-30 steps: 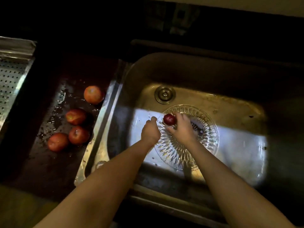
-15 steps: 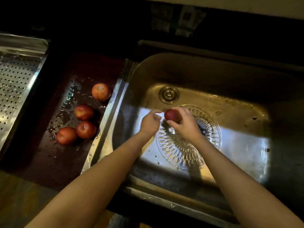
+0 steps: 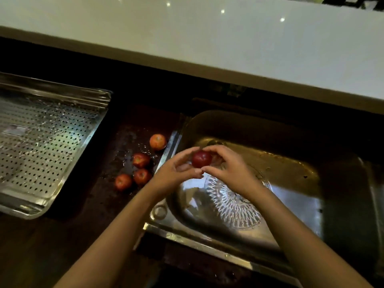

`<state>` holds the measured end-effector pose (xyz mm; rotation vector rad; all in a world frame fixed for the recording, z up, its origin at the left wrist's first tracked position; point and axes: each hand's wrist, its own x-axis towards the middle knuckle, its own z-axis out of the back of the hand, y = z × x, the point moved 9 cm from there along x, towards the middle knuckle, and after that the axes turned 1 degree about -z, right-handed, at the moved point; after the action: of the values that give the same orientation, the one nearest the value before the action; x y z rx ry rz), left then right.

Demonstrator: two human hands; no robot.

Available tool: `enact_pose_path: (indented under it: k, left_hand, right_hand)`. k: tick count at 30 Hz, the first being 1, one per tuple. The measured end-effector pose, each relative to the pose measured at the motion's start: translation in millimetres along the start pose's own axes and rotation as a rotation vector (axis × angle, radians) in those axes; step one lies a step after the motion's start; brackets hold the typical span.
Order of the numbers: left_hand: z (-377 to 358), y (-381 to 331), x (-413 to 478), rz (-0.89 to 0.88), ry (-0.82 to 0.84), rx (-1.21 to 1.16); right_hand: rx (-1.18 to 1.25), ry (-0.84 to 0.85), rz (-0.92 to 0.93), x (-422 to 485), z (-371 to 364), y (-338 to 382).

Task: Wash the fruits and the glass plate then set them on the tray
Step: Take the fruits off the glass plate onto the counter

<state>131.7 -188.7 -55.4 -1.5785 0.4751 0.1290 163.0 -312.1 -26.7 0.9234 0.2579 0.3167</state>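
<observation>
Both hands hold one dark red fruit [image 3: 201,159] above the left part of the steel sink [image 3: 291,163]. My left hand [image 3: 176,173] cups it from the left and my right hand [image 3: 228,169] from the right, fingertips meeting around it. Below them, a cut-glass plate [image 3: 234,206] lies flat on the sink floor. Several red-orange fruits rest on the wet dark counter left of the sink, among them one at the top [image 3: 158,141] and one at the bottom left [image 3: 123,182]. The perforated metal tray [image 3: 41,146] sits at the far left with nothing on it.
A pale raised ledge [image 3: 207,38] runs across the back. The sink's front rim [image 3: 207,242] crosses between my forearms. The drain is hidden behind my hands. Dark wet counter [image 3: 99,204] separates the tray from the sink.
The fruit has risen from just over the plate to higher above the sink's left side. My left hand has closed in on it. The view has tilted up and left, showing more tray.
</observation>
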Motion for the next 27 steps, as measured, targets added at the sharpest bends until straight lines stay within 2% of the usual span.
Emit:
enact_pose_path:
  k: [3, 5, 8, 11, 14, 18, 27]
  left_hand:
    - [19, -10, -22, -0.013, -0.03, 0.06]
    - [37, -5, -40, -0.002, -0.096, 0.083]
    - [76, 13, -71, -0.017, -0.335, 0.154]
    - [106, 37, -105, 0.003, -0.572, 0.229]
    - [120, 58, -129, 0.045, -0.717, 0.261]
    - [121, 70, -138, 0.071, -0.787, 0.321]
    - [122, 84, -130, 0.184, -0.807, 0.496]
  right_hand:
    - [0.028, 0.05, 0.035, -4, -17, 22]
    - [0.07, 0.057, -0.022, -14, -35, 21]
    - [-0.078, 0.167, -0.11, -41, -81, 2]
    - [-0.247, 0.323, -0.114, -68, -128, -10]
    - [-0.318, 0.387, -0.103, -84, -157, -11]
    - [-0.289, 0.302, -0.12, -87, -162, -12]
    - [-0.239, 0.231, -0.109, -93, -159, -11]
